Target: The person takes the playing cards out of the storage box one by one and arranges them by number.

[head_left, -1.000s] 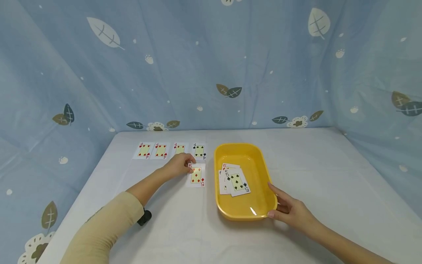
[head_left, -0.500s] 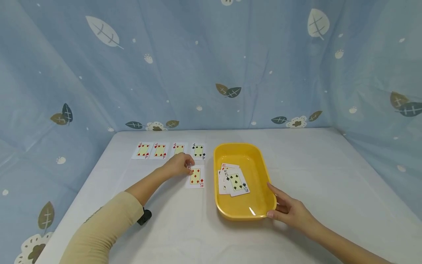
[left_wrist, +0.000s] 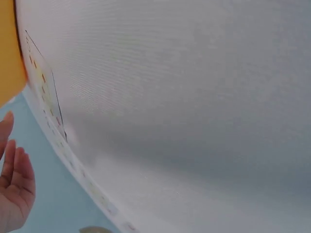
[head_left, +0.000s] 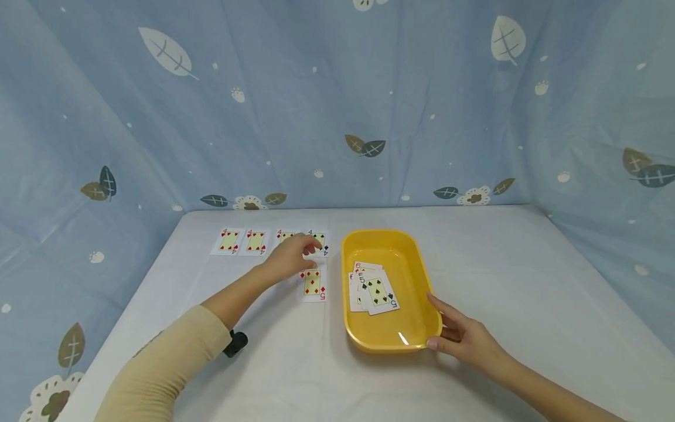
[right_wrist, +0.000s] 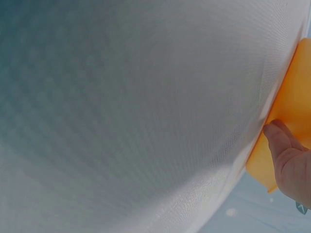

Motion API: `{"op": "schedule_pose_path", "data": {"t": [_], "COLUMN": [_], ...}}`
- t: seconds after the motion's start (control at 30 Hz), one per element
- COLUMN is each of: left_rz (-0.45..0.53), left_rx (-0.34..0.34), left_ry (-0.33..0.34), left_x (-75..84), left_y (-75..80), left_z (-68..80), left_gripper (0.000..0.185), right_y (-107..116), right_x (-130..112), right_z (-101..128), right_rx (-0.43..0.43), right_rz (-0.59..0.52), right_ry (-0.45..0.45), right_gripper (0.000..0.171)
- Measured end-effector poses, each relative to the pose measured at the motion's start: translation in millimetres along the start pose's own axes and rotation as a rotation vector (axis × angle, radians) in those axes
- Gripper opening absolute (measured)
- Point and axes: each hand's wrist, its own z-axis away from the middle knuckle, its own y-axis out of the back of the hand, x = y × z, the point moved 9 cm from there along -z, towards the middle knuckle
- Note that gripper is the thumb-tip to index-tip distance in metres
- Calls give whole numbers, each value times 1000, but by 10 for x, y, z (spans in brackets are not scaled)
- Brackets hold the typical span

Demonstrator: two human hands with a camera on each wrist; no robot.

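Note:
A five of diamonds lies face up on the white cloth, left of a yellow plastic tub. My left hand is over its top edge, fingers spread apart and bent, holding nothing. In the left wrist view the hand appears apart from the card. My right hand grips the tub's near right corner, thumb at the rim and fingers along the side; the right wrist view shows those fingers against the yellow wall. Inside the tub, a five of spades covers other cards.
Behind the left hand runs a row of fours, including a four of hearts at its left end; the hand partly covers the right end. A small black object shows beside the left sleeve. Blue patterned cloth hangs behind the table.
My left hand has let go of the five of diamonds and its fingers have spread, lifting up and away toward the row. The card stays put. My right hand has kept its grip on the tub.

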Motion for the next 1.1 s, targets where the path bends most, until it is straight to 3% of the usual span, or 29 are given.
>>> {"op": "schedule_pose_path", "data": {"t": [0.2, 0.47, 0.63, 1.1], "left_rz": [61, 192, 216, 250], "left_rx": [65, 98, 115, 51], "left_ry": [-25, -17, -26, -100], "left_x": [102, 221, 335, 672], "left_y": [79, 156, 191, -26], "left_z": [-11, -32, -53, -202], "left_gripper": [40, 35, 34, 37], "right_y": [-4, 4, 12, 11], "right_x": [-3, -13, -8, -9], "right_z": [1, -6, -7, -12], "right_rx": [0, 8, 8, 5], "right_rz": [-4, 14, 16, 18], "right_ry": [8, 4, -11, -15], "right_gripper": [77, 77, 78, 78]}}
